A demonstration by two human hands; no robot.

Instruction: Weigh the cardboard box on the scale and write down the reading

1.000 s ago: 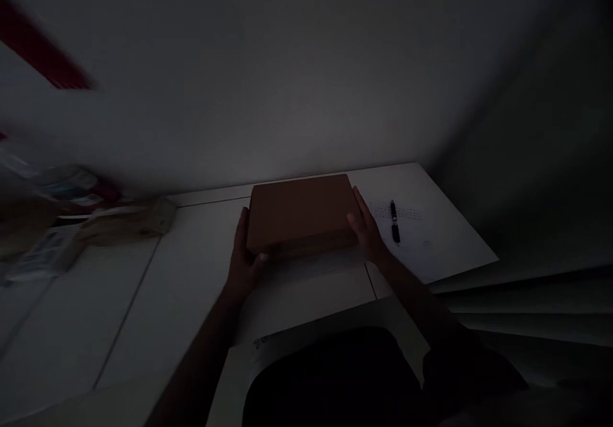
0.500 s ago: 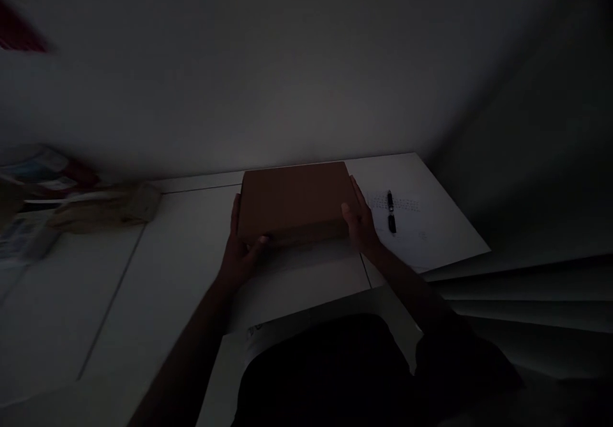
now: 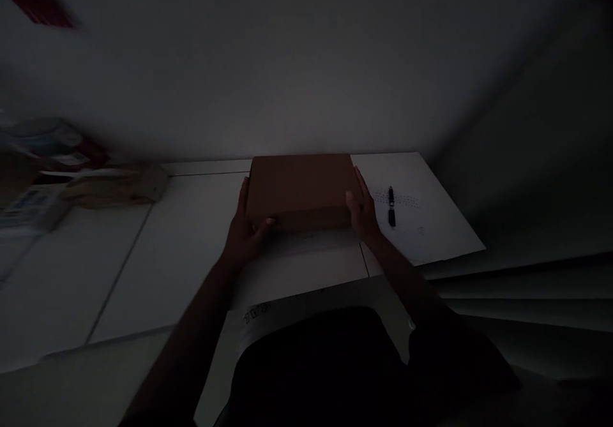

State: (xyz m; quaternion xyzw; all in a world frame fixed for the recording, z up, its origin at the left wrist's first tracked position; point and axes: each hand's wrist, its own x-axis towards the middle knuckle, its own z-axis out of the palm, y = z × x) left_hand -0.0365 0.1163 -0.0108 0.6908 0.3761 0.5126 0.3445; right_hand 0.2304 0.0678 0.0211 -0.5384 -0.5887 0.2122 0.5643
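Note:
A flat brown cardboard box [image 3: 301,189] lies on the white table [image 3: 182,248] against the wall. My left hand [image 3: 246,232] grips its near left corner, fingers along the left side and thumb on the front edge. On the box's right side rests my right hand [image 3: 363,211], fingers pressed flat against it. The scene is very dim.
A black pen [image 3: 391,205] lies on a printed sheet of paper [image 3: 421,223] right of the box. Blurred packages and a tan object [image 3: 115,187] sit at the far left. A dark opening with a white bag rim [image 3: 306,306] is right below me.
The box with both hands on it sits slightly further from me and nearer the wall. My view has shifted a little; the grip looks the same.

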